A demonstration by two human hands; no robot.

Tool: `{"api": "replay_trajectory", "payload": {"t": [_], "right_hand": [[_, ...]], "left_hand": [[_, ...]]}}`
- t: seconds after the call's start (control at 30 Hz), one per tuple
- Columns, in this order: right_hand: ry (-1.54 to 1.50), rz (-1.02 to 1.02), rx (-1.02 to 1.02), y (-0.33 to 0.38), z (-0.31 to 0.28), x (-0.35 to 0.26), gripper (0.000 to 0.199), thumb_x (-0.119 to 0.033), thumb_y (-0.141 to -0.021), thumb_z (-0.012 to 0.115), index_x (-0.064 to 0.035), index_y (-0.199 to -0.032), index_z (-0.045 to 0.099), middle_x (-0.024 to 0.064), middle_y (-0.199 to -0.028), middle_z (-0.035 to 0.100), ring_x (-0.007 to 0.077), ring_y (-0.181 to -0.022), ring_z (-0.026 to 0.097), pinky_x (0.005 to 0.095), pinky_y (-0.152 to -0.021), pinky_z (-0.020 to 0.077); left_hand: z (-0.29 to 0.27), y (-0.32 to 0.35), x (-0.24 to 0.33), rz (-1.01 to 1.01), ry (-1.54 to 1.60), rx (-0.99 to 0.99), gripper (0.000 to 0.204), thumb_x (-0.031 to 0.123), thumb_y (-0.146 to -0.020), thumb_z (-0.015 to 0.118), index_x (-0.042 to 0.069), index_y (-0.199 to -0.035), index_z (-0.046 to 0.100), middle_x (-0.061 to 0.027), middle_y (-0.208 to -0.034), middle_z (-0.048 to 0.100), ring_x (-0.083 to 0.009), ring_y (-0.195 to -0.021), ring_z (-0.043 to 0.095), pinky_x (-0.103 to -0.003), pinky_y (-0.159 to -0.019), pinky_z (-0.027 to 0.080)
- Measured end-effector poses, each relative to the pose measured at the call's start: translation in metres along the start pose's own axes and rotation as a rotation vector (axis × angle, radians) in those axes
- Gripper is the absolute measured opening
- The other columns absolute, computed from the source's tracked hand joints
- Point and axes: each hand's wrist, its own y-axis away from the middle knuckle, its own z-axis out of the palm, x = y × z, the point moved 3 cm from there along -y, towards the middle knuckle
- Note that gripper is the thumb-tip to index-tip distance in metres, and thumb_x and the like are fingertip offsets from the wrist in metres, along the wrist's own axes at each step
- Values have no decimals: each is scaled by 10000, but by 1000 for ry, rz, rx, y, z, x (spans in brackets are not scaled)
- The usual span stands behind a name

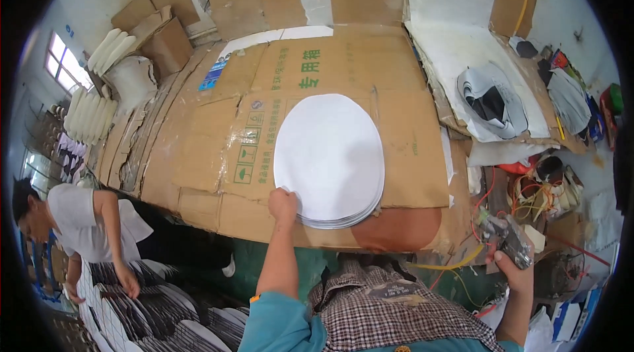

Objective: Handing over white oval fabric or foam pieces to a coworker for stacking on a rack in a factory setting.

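A stack of white oval sheets (329, 154) lies on the cardboard-covered table in front of me. My left hand (284, 206) is closed at the stack's near left corner, its fingers curled against the edge. Off to the right, past the table's edge, my right hand (514, 271) is closed around a dark, worn spray gun (516, 241), thumb on its near side. The fingers beneath the gun are partly hidden.
Cardboard (409, 147) covers the table. At the right, a grey rolled piece (492, 102) rests on a white-topped board beside tangled hoses (528, 187). A co-worker (99, 220) bends over dark and white pieces (142, 306) at the lower left. Pale pads (90, 114) are stacked farther back.
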Motion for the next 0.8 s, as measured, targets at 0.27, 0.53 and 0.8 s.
{"api": "replay_trajectory", "payload": {"t": [0.27,0.53,0.8], "right_hand": [[-47,60,-184,-12,3,21,577,-89,-712,696,56,-1214,452,115,-867,603,155,-688,597,298,-599,516],[-144,21,-4,-29,3,39,454,-96,-747,669,19,-1139,471,109,-786,584,194,-659,594,319,-567,503],[-106,60,-263,-55,39,80,399,-101,-767,675,44,-1098,505,97,-831,601,185,-699,604,302,-657,498]], "left_hand": [[58,-6,-29,-300,908,51,239,126,-737,578,-30,-916,601,-138,-842,621,-235,-781,594,-349,-659,476],[68,7,-18,-493,1667,-282,527,12,-763,567,5,-1256,381,-161,-1094,545,-316,-980,560,-456,-709,505],[-113,-19,114,142,2242,-285,420,-46,-776,507,30,-1184,442,-115,-1120,539,-269,-1016,551,-437,-911,435]]}}
